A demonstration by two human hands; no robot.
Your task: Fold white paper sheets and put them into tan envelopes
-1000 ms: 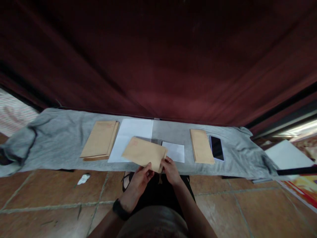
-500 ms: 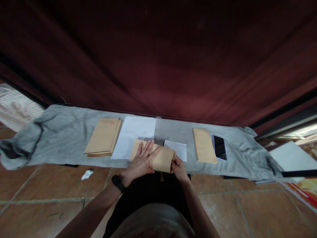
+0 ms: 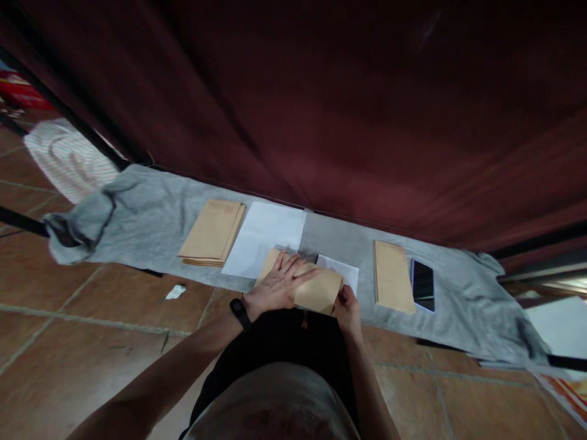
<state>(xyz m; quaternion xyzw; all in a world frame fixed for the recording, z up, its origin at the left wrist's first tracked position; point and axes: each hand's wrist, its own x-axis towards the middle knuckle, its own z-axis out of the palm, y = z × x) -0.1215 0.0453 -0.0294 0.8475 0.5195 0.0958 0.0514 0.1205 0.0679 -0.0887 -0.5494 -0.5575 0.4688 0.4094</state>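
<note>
A brown paper envelope lies in front of me at the near edge of the cloth, its right end bulging up in a curve. My left hand, with a dark band at the wrist, rests flat on its left part, fingers spread. At the right end, my right hand has its fingers closed on the envelope's edge; the fingertips are partly hidden. Behind the envelope lie a large white sheet and, to the right, a smaller white paper, partly covered.
The grey cloth covers a long, narrow surface. A stack of brown envelopes lies left, more brown envelopes lie right, beside a phone. A dark red curtain hangs behind. A white scrap is on the tiled floor.
The view has tilted and shifted, so the surface now slopes down to the right. Both hands keep nearly the same hold on the envelope.
</note>
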